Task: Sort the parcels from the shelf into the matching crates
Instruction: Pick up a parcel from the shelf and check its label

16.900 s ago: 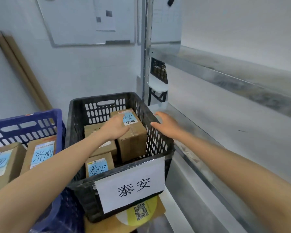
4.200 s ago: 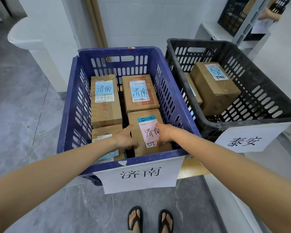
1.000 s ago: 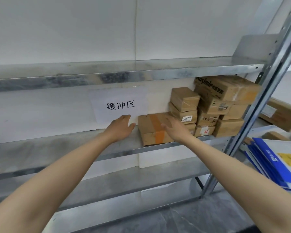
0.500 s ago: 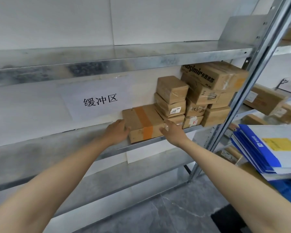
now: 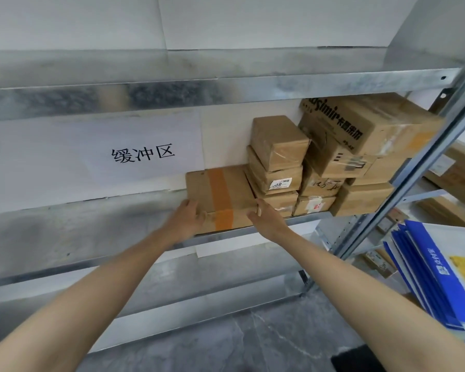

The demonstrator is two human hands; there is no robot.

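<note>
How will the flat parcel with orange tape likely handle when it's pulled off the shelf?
The flat parcel looks like rigid taped cardboard, so it should probably keep its shape. Low and wide, it seems unlikely to tip. Its right end sits right beside the stacked boxes, so it may rub against them.

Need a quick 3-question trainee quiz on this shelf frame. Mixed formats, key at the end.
1. True or false: the left hand and the right hand both touch the flat parcel.
2. What colour is the tape band across that parcel? A) blue B) orange C) green
3. Fill in: the paper sign hangs to the ____ of the stacked parcels.

Key: 1 true; 2 B; 3 left.
</note>
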